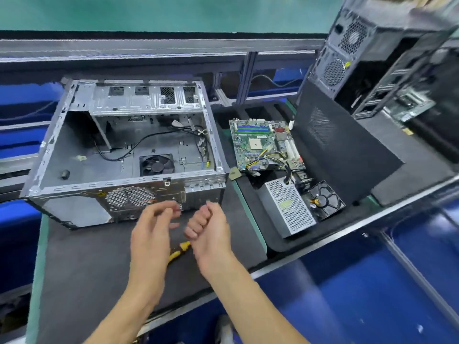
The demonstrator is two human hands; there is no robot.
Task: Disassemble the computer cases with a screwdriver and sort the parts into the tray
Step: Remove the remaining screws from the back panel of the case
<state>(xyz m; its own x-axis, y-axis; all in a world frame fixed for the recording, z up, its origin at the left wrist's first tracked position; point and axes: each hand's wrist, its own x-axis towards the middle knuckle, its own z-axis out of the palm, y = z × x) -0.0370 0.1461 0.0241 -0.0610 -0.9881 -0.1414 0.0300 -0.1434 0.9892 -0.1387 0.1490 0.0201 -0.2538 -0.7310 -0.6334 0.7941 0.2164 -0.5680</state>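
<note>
An open grey computer case (74, 155) lies on its side on the dark mat, with a black fan (156, 164) and loose cables inside. My left hand (152, 234) hovers in front of the case's rear panel, fingers loosely curled and holding nothing. My right hand (211, 227) is beside it, fingers curled into a fist; nothing shows in it. A yellow-and-black screwdriver (179, 250) lies on the mat below and between both hands. The black tray (273, 240) to the right holds a green motherboard (263, 142), a silver power supply (288, 207) and a black fan part (325, 199).
A black side panel (342, 150) leans at the tray's right. Two more cases (372, 45) stand at the back right. Blue bins sit behind and below the bench. A small black piece (65, 174) lies inside the case.
</note>
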